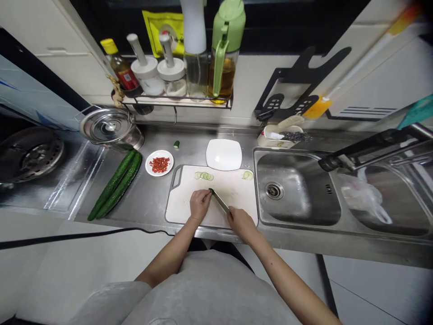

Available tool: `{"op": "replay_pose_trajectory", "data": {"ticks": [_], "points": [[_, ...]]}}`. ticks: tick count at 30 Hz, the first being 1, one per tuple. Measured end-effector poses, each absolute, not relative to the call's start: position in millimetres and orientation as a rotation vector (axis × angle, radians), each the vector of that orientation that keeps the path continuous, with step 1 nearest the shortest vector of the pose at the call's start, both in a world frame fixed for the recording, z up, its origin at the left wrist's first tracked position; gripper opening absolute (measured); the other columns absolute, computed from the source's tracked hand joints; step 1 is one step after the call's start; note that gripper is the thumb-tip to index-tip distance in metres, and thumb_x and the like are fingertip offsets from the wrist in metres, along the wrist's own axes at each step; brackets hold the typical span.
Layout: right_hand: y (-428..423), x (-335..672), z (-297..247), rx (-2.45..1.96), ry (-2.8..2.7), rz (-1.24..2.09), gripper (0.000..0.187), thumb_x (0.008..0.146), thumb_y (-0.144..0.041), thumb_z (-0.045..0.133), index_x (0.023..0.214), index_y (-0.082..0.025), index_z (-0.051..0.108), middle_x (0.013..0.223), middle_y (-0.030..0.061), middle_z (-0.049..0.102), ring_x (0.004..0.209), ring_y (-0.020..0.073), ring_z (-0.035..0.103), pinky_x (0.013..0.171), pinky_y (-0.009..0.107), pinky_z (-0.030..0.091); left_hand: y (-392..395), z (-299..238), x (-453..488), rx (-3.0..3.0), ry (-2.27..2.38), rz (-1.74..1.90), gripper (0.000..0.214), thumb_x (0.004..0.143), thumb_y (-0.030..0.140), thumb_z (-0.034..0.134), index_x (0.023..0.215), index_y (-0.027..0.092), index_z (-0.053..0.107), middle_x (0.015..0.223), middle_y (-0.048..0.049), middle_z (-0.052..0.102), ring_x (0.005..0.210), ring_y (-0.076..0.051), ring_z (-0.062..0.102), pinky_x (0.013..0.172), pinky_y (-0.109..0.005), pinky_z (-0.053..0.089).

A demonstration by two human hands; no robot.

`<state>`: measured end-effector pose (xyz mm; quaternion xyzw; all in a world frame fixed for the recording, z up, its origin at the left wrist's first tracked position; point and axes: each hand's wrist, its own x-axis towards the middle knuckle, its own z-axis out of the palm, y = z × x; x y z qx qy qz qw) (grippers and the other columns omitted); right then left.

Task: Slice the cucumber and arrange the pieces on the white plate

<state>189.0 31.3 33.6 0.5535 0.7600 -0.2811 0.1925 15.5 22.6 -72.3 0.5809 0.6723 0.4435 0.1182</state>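
On the white cutting board (182, 205) my left hand (199, 204) is curled over a piece of cucumber, of which only the dark green end (211, 190) shows. My right hand (241, 222) is closed on the handle of a knife (219, 201), whose blade angles up-left to meet the cucumber by my left fingers. Cucumber slices (204, 175) lie along the far edge of the board, and a few more slices (247, 175) sit at its far right corner.
Two whole cucumbers (117, 183) lie left of the board beside a small plate of chopped red chilli (159, 163). A white square plate (223, 154) sits behind the board. A double sink (297, 189) is right; a steel pot (110, 128) and condiment rack (176, 97) stand behind.
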Motion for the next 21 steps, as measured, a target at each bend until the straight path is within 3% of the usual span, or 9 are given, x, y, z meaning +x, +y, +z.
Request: {"op": "replay_pose_trajectory", "data": {"ticks": [21], "points": [[33.9, 182.7, 34.9, 1.486, 2.135, -0.789, 0.025, 0.095, -0.023, 0.033, 0.111, -0.019, 0.052, 0.093, 0.0115, 0.067, 0.088, 0.0220, 0.064, 0.066, 0.027, 0.037, 21.9, -74.8, 15.4, 1.754, 1.974, 1.278, 0.016, 0.087, 0.028, 0.055, 0.084, 0.020, 0.068, 0.078, -0.0045, 0.068, 0.074, -0.015, 0.060, 0.072, -0.031, 0.046]]}}
